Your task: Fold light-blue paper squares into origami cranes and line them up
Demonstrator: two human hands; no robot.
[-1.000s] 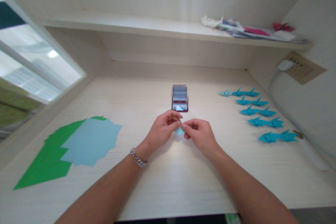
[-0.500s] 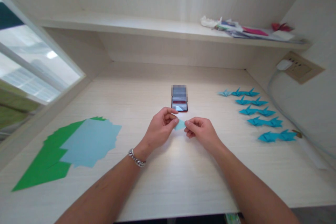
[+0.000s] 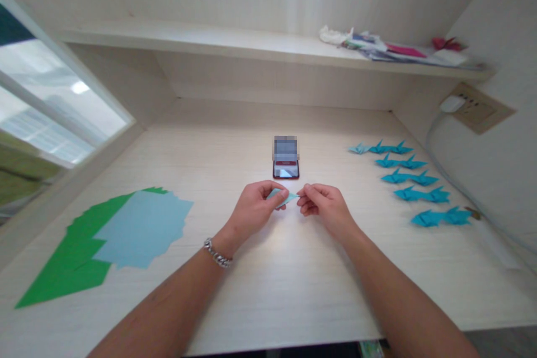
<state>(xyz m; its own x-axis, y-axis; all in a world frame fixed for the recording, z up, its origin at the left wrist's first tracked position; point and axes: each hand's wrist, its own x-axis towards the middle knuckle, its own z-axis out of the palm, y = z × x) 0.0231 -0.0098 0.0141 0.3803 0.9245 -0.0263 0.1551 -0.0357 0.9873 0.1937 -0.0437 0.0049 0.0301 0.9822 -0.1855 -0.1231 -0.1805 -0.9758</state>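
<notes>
A small folded piece of light blue paper [image 3: 286, 197] is held just above the middle of the wooden desk. My left hand [image 3: 255, 208], with a metal bracelet on the wrist, pinches its left end. My right hand [image 3: 324, 207] pinches its right tip between thumb and forefinger. Just beyond the hands a phone [image 3: 286, 163] lies flat with its screen lit.
Sheets of light blue paper [image 3: 140, 229] lie on green sheets [image 3: 69, 260] at the left. Several folded teal paper figures [image 3: 409, 179] sit in rows at the right. A shelf [image 3: 394, 50] above holds papers. A wall socket with a cable [image 3: 453, 105] is at the far right.
The hands have drawn slightly apart and turned the folded paper flatter, so it now stretches sideways between the two pinches. The view has shifted a little.
</notes>
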